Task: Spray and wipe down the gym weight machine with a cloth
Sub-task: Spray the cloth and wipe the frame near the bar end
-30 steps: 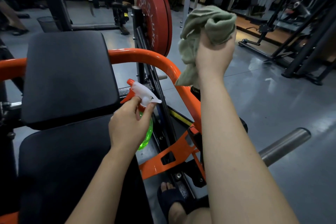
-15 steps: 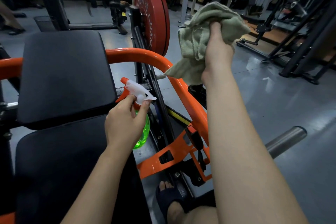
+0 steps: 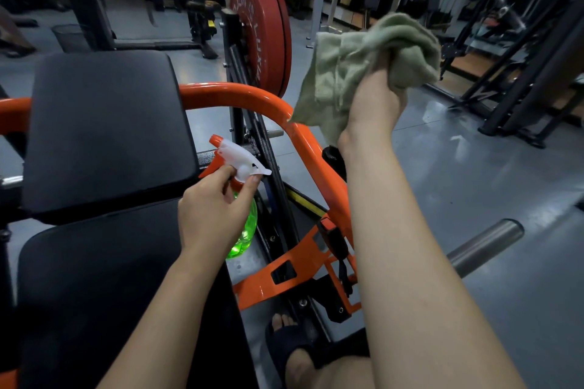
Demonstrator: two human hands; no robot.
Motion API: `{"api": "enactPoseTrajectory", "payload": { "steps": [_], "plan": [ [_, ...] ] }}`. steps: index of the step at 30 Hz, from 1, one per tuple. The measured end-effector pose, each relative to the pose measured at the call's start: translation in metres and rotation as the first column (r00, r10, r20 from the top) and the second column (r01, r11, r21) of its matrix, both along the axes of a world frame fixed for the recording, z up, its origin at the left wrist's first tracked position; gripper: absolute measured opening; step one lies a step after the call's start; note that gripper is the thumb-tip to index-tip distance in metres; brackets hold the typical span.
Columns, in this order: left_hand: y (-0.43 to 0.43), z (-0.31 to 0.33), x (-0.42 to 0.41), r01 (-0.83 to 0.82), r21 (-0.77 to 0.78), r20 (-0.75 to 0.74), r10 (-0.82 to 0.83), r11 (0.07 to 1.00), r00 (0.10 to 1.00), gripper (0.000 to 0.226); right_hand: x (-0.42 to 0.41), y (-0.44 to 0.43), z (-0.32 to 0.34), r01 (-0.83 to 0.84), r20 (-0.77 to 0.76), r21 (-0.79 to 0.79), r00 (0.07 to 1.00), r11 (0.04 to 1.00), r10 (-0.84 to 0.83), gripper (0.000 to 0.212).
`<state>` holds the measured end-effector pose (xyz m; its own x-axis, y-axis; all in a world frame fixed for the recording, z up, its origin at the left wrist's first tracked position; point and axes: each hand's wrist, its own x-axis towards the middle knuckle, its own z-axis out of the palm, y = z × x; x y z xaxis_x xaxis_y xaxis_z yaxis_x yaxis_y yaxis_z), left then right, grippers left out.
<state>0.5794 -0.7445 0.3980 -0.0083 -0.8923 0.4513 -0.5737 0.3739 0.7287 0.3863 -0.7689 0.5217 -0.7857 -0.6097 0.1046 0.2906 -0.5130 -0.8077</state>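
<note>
Gym weight machine (image 3: 94, 278) fills my head camera feed, seen from above. At 7 o'clock, just beside centre, the left hand (image 3: 215, 218) grips the neck of a green spray bottle (image 3: 246, 230). Its white and orange trigger head points toward 10 o'clock, at the black back pad (image 3: 104, 129). At 2 o'clock the right hand (image 3: 373, 104) clenches a bunched pale green cloth (image 3: 347, 66) in the air. One loose corner hangs just beside the curved orange frame bar (image 3: 240, 95); I cannot tell whether they touch. A red weight plate (image 3: 262, 31) stands at 12 o'clock, a steel bar (image 3: 483, 246) juts at 4 o'clock, and a sandalled foot (image 3: 294, 344) shows at 6 o'clock.
</note>
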Motion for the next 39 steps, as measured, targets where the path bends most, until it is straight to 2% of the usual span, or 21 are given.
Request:
{"api": "enactPoseTrajectory", "payload": {
  "steps": [5, 7, 9, 11, 13, 15, 17, 21, 23, 25, 26, 32, 35, 37, 39],
  "plan": [
    [0.002, 0.000, 0.000, 0.020, 0.007, -0.004, -0.020, 1.000, 1.000, 0.040, -0.006, 0.012, 0.006, 0.194, 0.094, -0.008, 0.977, 0.981, -0.192, 0.032],
    [0.002, -0.001, 0.000, 0.024, 0.008, 0.000, -0.024, 1.000, 1.000, 0.040, -0.011, 0.016, 0.007, 0.297, 0.034, 0.051, 0.954, 0.953, -0.299, 0.038],
    [0.003, -0.004, -0.001, 0.038, -0.002, 0.037, -0.037, 0.999, 0.999, 0.033, -0.014, 0.022, 0.006, 0.379, -0.140, 0.163, 0.923, 0.911, -0.359, 0.043],
    [0.005, -0.004, -0.004, 0.051, -0.012, 0.073, -0.050, 0.999, 0.996, 0.027, -0.019, 0.033, 0.003, 0.380, -0.373, 0.326, 0.893, 0.866, -0.252, 0.043],
    [0.006, -0.002, -0.006, 0.059, -0.020, 0.087, -0.057, 0.998, 0.995, 0.027, -0.030, 0.046, -0.004, 0.283, -0.504, 0.486, 0.864, 0.827, 0.001, 0.032],
    [0.004, -0.001, -0.006, 0.054, -0.019, 0.090, -0.052, 0.998, 0.995, 0.026, -0.038, 0.061, -0.010, 0.129, -0.479, 0.604, 0.848, 0.787, 0.228, 0.017],
    [0.002, -0.002, -0.005, 0.047, -0.017, 0.085, -0.045, 0.999, 0.995, 0.027, -0.039, 0.070, -0.012, 0.025, -0.445, 0.657, 0.819, 0.754, 0.361, 0.017],
    [0.003, -0.003, -0.005, 0.043, -0.006, 0.076, -0.043, 0.999, 0.996, 0.026, -0.030, 0.064, -0.018, 0.033, -0.476, 0.664, 0.789, 0.747, 0.388, 0.040],
    [0.005, -0.003, -0.004, 0.045, -0.014, 0.074, -0.044, 0.999, 0.996, 0.023, -0.031, 0.061, -0.028, 0.027, -0.441, 0.747, 0.768, 0.664, 0.465, 0.049],
    [0.007, -0.003, -0.003, 0.051, -0.023, 0.070, -0.049, 0.998, 0.996, 0.025, -0.032, 0.063, -0.036, -0.006, -0.361, 0.841, 0.740, 0.542, 0.568, 0.047],
    [0.006, -0.003, -0.003, 0.051, -0.022, 0.070, -0.050, 0.998, 0.996, 0.025, -0.033, 0.064, -0.037, -0.004, -0.348, 0.855, 0.738, 0.518, 0.579, 0.043],
    [0.000, -0.001, -0.005, 0.048, -0.022, 0.080, -0.046, 0.999, 0.996, 0.024, -0.036, 0.076, -0.016, 0.121, -0.462, 0.822, 0.714, 0.557, 0.527, 0.037],
    [0.001, -0.001, -0.007, 0.052, -0.013, 0.086, -0.051, 0.999, 0.995, 0.025, -0.031, 0.087, -0.004, 0.021, -0.495, 0.718, 0.718, 0.696, 0.490, 0.039],
    [0.002, -0.002, -0.006, 0.048, -0.015, 0.086, -0.047, 0.999, 0.995, 0.027, -0.026, 0.090, 0.007, -0.075, -0.471, 0.603, 0.770, 0.794, 0.431, 0.040],
    [0.003, -0.002, -0.005, 0.044, -0.019, 0.081, -0.043, 0.999, 0.996, 0.028, -0.023, 0.089, 0.010, -0.166, -0.377, 0.517, 0.837, 0.840, 0.398, 0.039]
  ]
}}
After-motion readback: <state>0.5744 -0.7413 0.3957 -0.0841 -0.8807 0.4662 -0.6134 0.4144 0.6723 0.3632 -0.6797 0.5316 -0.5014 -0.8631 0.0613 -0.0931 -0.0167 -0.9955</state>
